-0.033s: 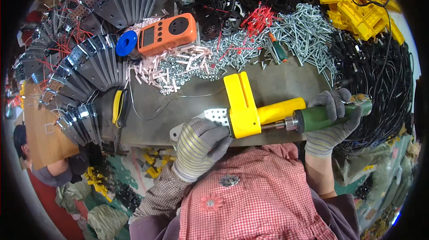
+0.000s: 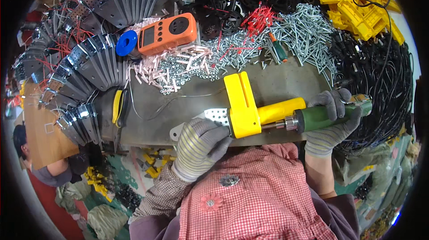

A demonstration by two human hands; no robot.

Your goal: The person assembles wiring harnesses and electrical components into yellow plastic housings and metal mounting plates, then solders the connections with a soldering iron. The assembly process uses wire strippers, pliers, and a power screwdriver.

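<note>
My left hand [image 2: 199, 147], in a grey striped glove, is closed round a perforated metal plate [image 2: 217, 116]. The plate's rounded grey end sticks out past the fingers to the left. At its right end sits a yellow plastic housing with a handle [image 2: 243, 108], lying over the near edge of the table. A green electric screwdriver [image 2: 313, 118] lies almost level in my right hand [image 2: 333, 126], gloved too, its fingers wrapped round the body. The screwdriver's bit reaches the housing's right side, below the yellow handle; its tip is hidden there.
Screws [image 2: 301, 32], nuts and pale sleeves lie heaped beyond my hands, near an orange meter [image 2: 167, 33] and a small green screwdriver [image 2: 278, 48]. Yellow-handled pliers [image 2: 118, 108] and rows of metal plates [image 2: 98, 63] stand left. Black cables [image 2: 375, 92] fill the right. Another person [image 2: 56, 167] is at lower left.
</note>
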